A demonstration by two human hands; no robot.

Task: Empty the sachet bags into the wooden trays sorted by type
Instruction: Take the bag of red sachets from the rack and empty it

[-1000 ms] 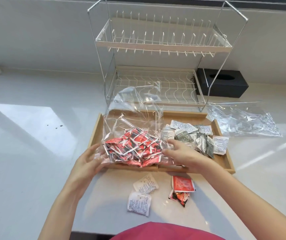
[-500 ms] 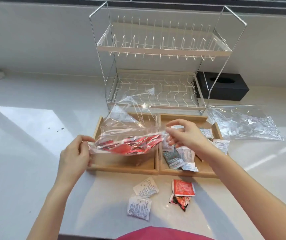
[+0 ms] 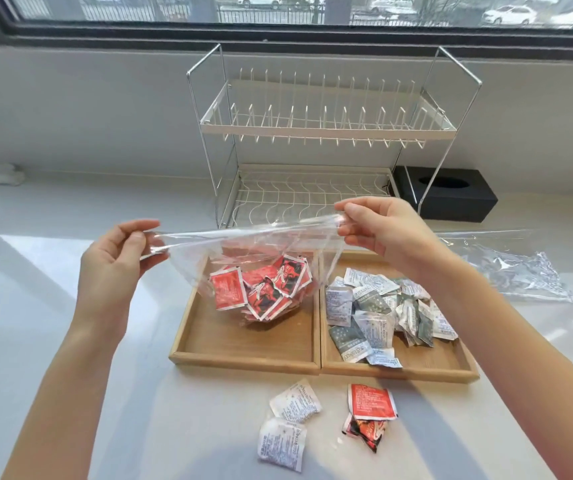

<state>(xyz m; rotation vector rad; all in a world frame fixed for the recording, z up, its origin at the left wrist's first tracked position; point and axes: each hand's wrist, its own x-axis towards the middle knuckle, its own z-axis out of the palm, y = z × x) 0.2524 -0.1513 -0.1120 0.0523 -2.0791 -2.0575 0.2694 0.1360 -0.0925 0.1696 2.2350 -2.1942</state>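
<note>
I've lifted the clear bag [image 3: 243, 268] higher — left hand [image 3: 115, 268] and right hand [image 3: 382, 230] pinching its top edge — so red sachets [image 3: 260, 292] hang over the left tray [image 3: 243, 355].

My left hand [image 3: 111, 268], bare, no ring or glove, my right hand [image 3: 387, 233], likewise bare, both my forearms uncovered to the frame's edge, no sleeves or watch visible

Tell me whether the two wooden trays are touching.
Touching. The head view shows the left tray and right tray pressed side by side, no gap visible.
</note>
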